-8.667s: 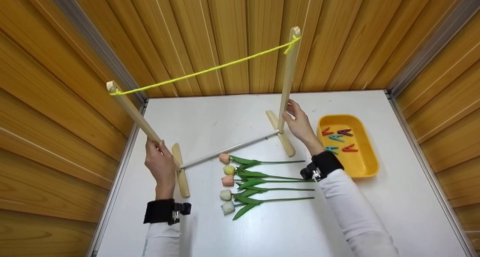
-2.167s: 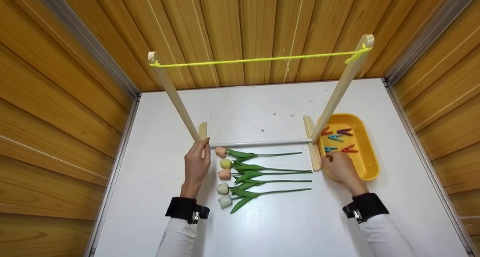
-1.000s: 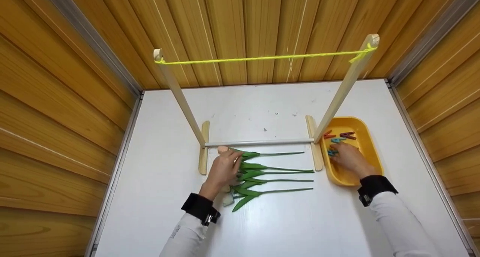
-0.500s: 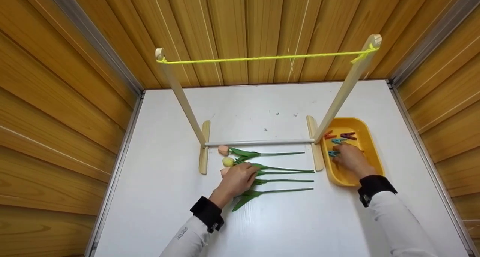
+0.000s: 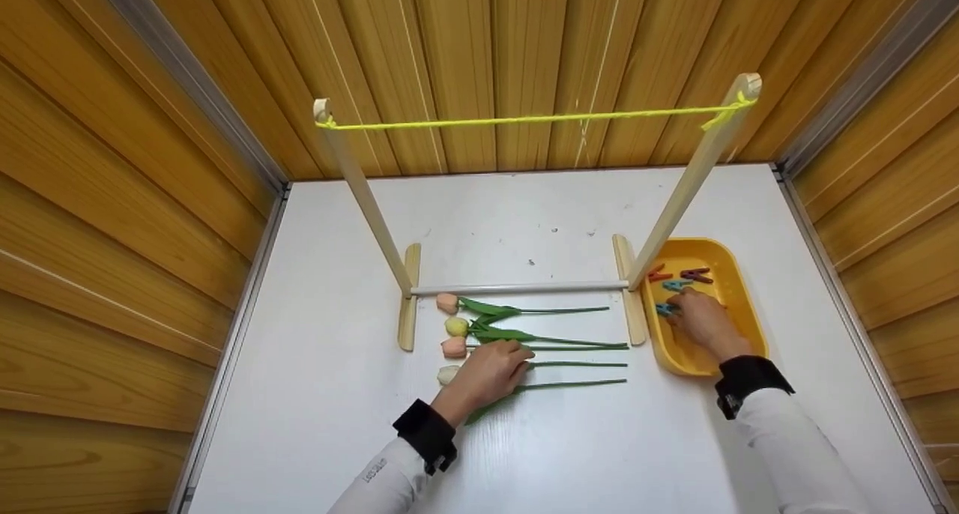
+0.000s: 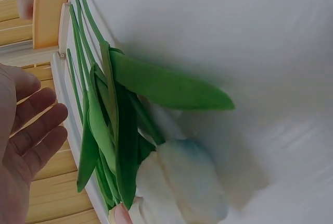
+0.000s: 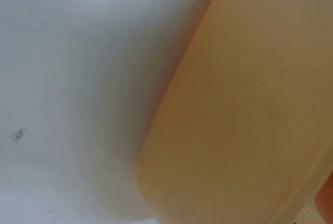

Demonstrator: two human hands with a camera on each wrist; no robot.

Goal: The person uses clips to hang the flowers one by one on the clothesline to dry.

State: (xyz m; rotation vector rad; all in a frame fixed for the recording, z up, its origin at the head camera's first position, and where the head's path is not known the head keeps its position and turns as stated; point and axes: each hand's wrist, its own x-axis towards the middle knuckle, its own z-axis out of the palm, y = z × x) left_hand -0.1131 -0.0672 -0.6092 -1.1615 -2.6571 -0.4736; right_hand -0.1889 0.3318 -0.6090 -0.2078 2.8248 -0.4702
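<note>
Five-like rows aside, several artificial tulips lie side by side on the white table, heads to the left: a peach tulip farthest back, a yellow tulip, another peach one and pale ones nearer. My left hand hovers over the leaves of the nearer tulips; in the left wrist view its loosely bent fingers hold nothing, beside a white tulip. My right hand reaches into the yellow tray, fingertips beside a blue clothespin. I cannot tell whether it pinches anything.
Behind the tulips stands a wooden frame with a left post, a right post and a white bottom rod. A yellow string joins the post tops. Red and dark purple clothespins lie in the tray.
The frame was carried right and set down beside the tray, then both hands let go. My left hand moved across the tulips toward the nearer ones; my right hand went into the tray.
</note>
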